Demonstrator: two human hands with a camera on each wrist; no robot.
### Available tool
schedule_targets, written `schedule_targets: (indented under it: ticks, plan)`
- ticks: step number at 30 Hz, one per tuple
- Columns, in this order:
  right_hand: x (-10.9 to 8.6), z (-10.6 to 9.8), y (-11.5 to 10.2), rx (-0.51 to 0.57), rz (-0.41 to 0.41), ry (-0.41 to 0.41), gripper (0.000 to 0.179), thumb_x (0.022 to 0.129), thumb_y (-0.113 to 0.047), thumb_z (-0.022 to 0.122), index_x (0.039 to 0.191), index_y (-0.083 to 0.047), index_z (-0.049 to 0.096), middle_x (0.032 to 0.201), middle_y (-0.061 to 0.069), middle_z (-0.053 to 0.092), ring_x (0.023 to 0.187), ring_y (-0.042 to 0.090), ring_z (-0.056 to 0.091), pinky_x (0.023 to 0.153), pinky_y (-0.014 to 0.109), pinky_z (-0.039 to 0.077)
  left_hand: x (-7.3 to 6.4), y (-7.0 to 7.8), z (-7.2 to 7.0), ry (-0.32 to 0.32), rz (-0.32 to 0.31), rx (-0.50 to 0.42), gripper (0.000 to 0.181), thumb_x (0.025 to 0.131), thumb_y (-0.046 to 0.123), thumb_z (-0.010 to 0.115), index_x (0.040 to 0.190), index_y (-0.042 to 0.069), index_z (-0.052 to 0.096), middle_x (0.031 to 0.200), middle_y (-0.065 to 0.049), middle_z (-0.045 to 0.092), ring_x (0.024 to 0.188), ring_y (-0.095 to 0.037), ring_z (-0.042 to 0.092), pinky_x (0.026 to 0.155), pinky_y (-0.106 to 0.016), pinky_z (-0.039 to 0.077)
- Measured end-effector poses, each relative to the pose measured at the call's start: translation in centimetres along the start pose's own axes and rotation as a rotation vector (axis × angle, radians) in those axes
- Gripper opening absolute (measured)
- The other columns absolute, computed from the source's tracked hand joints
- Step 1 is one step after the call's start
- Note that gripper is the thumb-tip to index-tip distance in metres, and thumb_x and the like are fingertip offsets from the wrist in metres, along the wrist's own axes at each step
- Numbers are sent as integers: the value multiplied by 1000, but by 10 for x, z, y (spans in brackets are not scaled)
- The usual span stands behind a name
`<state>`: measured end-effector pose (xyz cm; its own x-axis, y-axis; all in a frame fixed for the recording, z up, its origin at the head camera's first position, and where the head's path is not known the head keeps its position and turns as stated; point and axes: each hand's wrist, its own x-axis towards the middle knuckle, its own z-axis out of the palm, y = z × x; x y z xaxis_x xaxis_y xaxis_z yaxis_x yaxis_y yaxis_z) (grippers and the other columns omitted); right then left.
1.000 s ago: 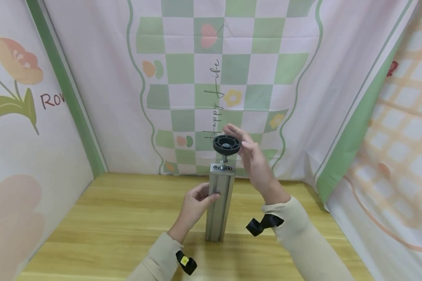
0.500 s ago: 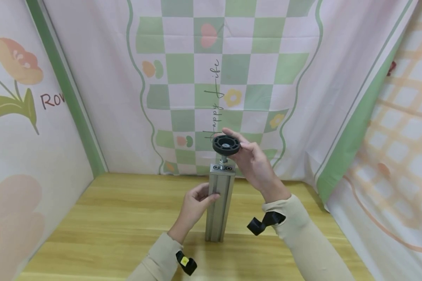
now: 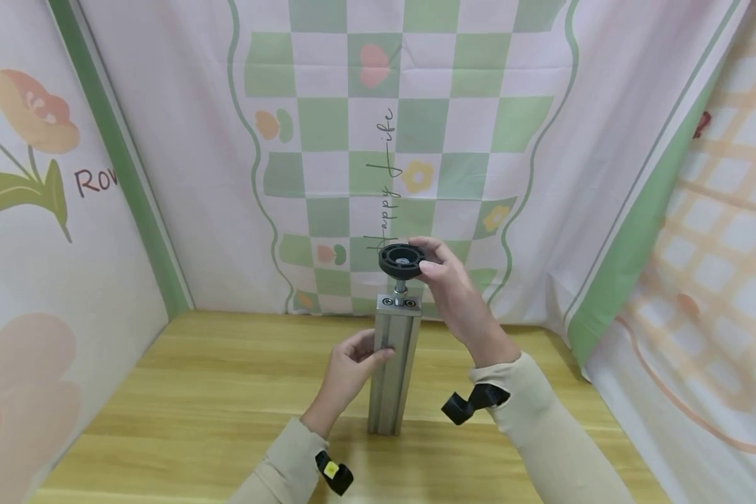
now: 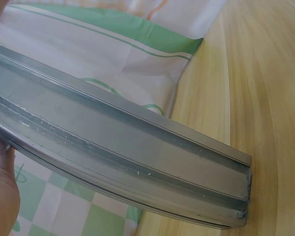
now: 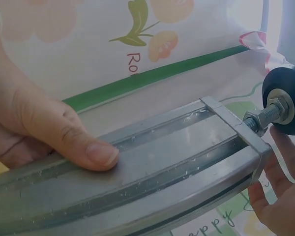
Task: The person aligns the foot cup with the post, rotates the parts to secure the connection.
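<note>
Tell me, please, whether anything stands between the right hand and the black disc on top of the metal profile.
Nothing visible does: the right hand holds the black disc at its right rim. The left hand grips the metal profile well below, out of the way.

Table (image 3: pixel 164 413): wood-grain, yellowish. Rear cloth (image 3: pixel 374 122): green-and-white checks, lettered "Happy Life". Left cloth (image 3: pixel 44 273): flowered. Right cloth (image 3: pixel 705 273): orange plaid.
</note>
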<state>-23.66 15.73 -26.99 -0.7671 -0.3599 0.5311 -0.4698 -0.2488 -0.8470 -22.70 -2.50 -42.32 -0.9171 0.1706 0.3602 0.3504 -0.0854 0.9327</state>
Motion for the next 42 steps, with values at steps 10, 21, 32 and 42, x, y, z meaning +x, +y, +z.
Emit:
schedule_targets:
  ticks: [10, 21, 32, 42]
  plan:
    - [-7, 5, -6, -166, 17, 102, 29, 93, -14, 64, 113, -11, 44, 137, 11, 48, 116, 30, 54, 91, 30, 52, -1, 0, 0, 0, 22, 3, 36, 89, 22, 79, 121, 8, 70, 104, -7, 71, 95, -22, 67, 83, -32, 57]
    - [-7, 16, -15, -438, -13, 185, 40, 89, -17, 77, 102, -7, 41, 120, 8, 46, 108, 27, 56, 80, 33, 53, -1, 0, 0, 8, 16, -1, 36, 89, 20, 79, 121, 7, 70, 107, -8, 72, 98, -21, 67, 85, -31, 57]
    - [-7, 15, -19, -414, -24, 60, 48, 102, -28, 43, 144, -5, 38, 145, 13, 40, 126, 29, 47, 102, 58, 41, -1, 0, 1, 5, 7, -12, 36, 89, 20, 79, 121, 6, 69, 107, -8, 71, 98, -21, 67, 86, -31, 56]
    - [0, 5, -12, -39, 51, -74, 52, 104, -20, 23, 151, 2, 30, 144, 15, 49, 124, 23, 55, 111, 47, 30, -1, 1, 1, 6, 5, -13, 37, 88, 20, 80, 120, 6, 70, 106, -7, 72, 98, -21, 67, 85, -31, 57]
